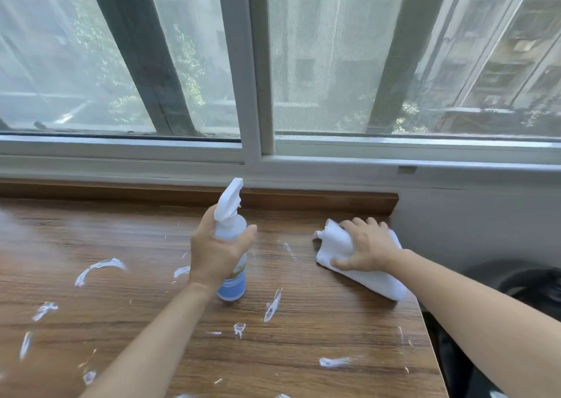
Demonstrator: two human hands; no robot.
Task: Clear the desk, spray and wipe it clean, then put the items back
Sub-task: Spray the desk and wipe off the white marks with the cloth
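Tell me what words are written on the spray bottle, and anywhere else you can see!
Spray bottle, blue label near its base: there is some print, but it is too blurred to read.
Cloth: plain white, no words.
Desk: no words; the white smears on it are not letters.
Window: no words or signs to read.

My spray bottle (231, 233) has a white trigger head, a cloudy white body and a pale blue band at its foot. Under it my desk (303, 330) is warm brown with darker wood grain running crosswise. White smears (100, 268) lie all around the bottle. Right of the bottle my cloth (337, 245) is plain white. Behind the bottle the window frame (252, 93) is pale grey-white.
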